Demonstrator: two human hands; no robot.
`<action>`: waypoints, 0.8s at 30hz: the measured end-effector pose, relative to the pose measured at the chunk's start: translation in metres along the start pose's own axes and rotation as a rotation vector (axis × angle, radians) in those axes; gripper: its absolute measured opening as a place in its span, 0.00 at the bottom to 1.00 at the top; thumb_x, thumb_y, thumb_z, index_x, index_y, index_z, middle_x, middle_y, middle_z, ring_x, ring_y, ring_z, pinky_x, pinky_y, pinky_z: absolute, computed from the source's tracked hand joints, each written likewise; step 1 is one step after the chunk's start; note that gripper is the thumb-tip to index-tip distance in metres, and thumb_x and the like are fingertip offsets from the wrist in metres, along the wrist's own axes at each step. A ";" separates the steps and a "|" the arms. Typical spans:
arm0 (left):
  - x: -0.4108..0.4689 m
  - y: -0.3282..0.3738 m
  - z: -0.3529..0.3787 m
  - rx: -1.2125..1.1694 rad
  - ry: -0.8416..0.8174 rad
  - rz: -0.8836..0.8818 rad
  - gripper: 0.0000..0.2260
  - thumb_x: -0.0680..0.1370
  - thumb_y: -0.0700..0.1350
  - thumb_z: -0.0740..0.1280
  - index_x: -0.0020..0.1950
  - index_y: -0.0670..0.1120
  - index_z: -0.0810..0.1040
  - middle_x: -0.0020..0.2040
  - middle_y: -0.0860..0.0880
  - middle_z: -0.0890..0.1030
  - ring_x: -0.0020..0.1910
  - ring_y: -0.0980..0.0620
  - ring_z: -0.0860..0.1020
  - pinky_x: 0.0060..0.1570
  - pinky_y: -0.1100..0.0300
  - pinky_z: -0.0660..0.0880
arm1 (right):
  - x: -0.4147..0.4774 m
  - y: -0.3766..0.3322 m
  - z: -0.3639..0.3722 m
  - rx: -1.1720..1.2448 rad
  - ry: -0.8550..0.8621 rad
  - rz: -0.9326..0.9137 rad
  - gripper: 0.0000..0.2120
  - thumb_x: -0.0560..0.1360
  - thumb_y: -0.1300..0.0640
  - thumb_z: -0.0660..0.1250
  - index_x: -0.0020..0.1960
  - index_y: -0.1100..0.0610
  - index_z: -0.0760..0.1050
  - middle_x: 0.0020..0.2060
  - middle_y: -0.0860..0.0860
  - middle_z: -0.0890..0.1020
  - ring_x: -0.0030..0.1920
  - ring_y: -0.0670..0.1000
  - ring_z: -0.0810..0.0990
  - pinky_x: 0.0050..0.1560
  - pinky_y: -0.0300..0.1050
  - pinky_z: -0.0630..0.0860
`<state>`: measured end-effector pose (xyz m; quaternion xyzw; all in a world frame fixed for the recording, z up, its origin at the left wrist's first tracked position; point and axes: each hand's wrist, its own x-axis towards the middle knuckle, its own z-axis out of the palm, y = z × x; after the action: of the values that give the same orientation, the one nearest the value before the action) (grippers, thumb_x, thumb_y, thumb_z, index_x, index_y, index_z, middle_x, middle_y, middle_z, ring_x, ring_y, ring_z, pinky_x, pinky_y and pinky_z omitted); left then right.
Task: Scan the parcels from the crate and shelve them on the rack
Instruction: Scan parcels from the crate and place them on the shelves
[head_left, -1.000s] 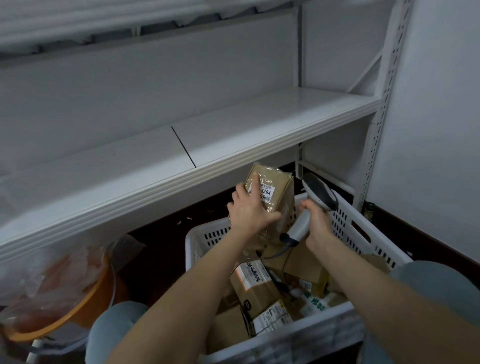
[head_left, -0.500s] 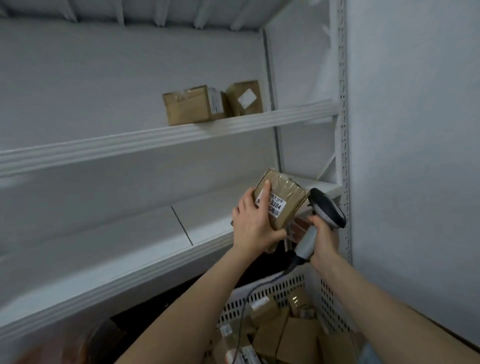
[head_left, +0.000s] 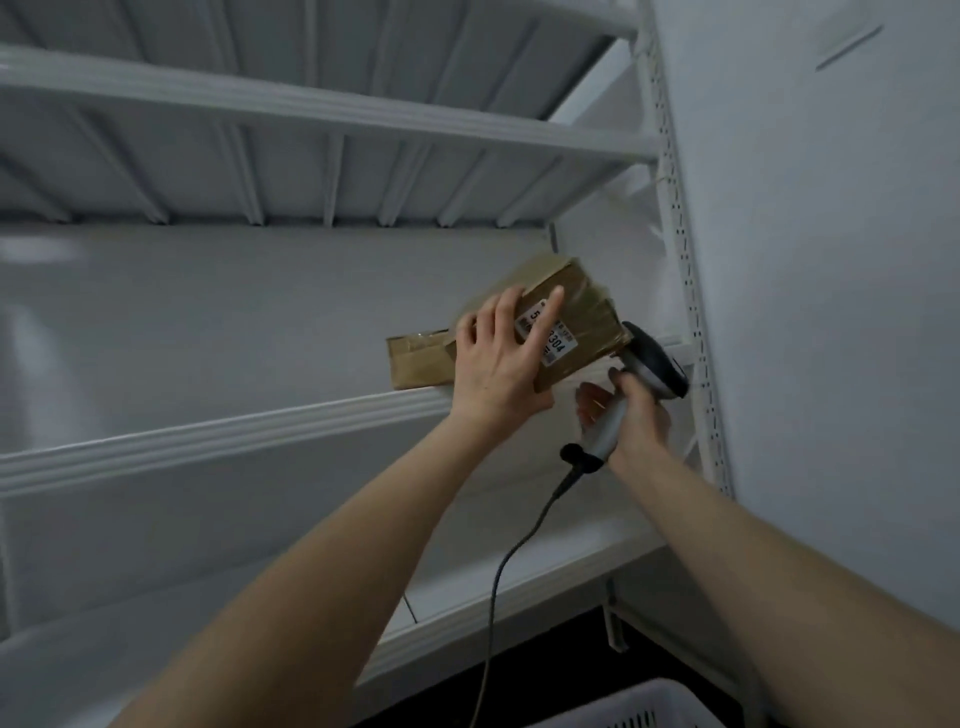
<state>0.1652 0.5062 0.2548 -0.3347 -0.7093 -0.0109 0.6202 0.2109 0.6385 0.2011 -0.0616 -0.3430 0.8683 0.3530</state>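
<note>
My left hand (head_left: 498, 358) grips a brown cardboard parcel (head_left: 582, 306) with a white label, held tilted at the front edge of the rack's middle shelf (head_left: 234, 431). Another brown parcel (head_left: 415, 361) lies on that shelf just left of it, partly hidden behind my hand. My right hand (head_left: 636, 415) holds a grey and black barcode scanner (head_left: 652, 369) by its handle, just right of and below the held parcel; its cable (head_left: 511, 561) hangs down. The white crate's rim (head_left: 628, 706) shows at the bottom edge; its contents are out of view.
The white metal rack has an upper shelf (head_left: 322, 109) overhead and a lower shelf (head_left: 519, 577) below. Its perforated right upright (head_left: 685, 291) stands against a pale wall (head_left: 831, 312) close on the right.
The view has swung up from the crate to the shelves. My left hand has raised the parcel to the middle shelf, beside the box lying there. The scanner hand rose alongside.
</note>
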 end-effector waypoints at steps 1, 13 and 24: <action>0.008 -0.011 -0.004 0.031 -0.003 -0.004 0.54 0.56 0.59 0.78 0.76 0.51 0.55 0.67 0.37 0.68 0.64 0.36 0.68 0.60 0.41 0.68 | 0.004 0.000 0.011 -0.012 -0.021 0.003 0.08 0.70 0.57 0.72 0.47 0.60 0.80 0.38 0.58 0.85 0.37 0.55 0.84 0.45 0.50 0.82; 0.058 -0.132 -0.033 0.319 -0.096 -0.071 0.48 0.65 0.54 0.74 0.79 0.54 0.50 0.74 0.38 0.59 0.71 0.37 0.59 0.69 0.40 0.56 | 0.031 0.031 0.120 -0.099 -0.242 0.056 0.18 0.61 0.52 0.76 0.46 0.61 0.82 0.39 0.56 0.86 0.42 0.55 0.85 0.52 0.52 0.81; 0.036 -0.207 0.026 0.466 -0.375 -0.175 0.50 0.71 0.49 0.74 0.77 0.58 0.38 0.75 0.41 0.49 0.75 0.38 0.49 0.71 0.33 0.43 | 0.077 0.079 0.140 -0.085 -0.267 0.151 0.06 0.74 0.59 0.70 0.44 0.62 0.77 0.29 0.54 0.82 0.25 0.48 0.80 0.31 0.40 0.78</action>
<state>0.0414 0.3734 0.3638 -0.1176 -0.8208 0.1606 0.5354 0.0601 0.5711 0.2666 0.0138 -0.4178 0.8775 0.2349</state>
